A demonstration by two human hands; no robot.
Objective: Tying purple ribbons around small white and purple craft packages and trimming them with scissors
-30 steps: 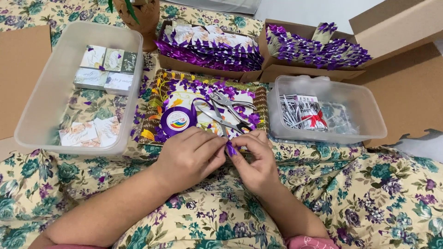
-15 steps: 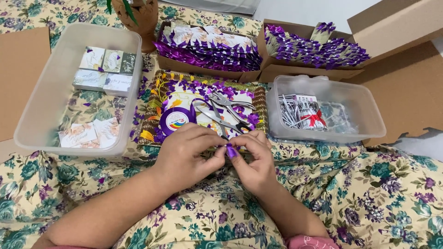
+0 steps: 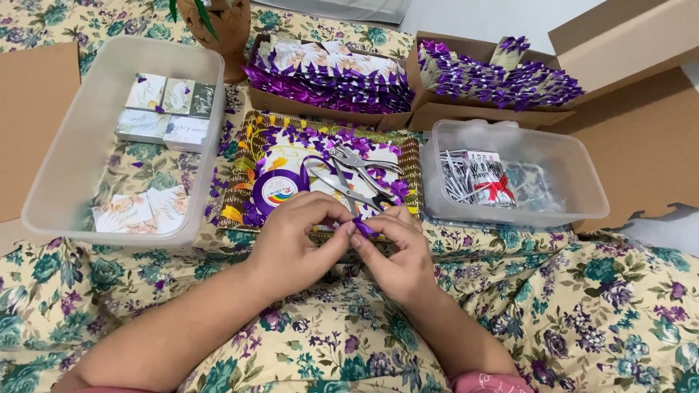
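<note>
The left hand (image 3: 291, 244) and the right hand (image 3: 393, 255) are meeting over the flowered cloth (image 3: 597, 313), and both are pinching a small purple ribbon (image 3: 362, 228) between the fingertips. The fingers of both hands are curling nearly closed, and the ribbon is the only thing they are holding. It is sitting just in front of the tray (image 3: 240, 182).

I am judging the ribbon as very light, thin and soft. It is probably bending at any touch, and its shiny surface is likely making it slippery. The best hold is at its two ends, with the fingertips.

The ribbon is looking glossy and deep purple. Only a short piece is showing; the rest is hiding behind the fingers. On the tray a ribbon spool (image 3: 275, 193) and scissors (image 3: 357, 175) are lying.
</note>
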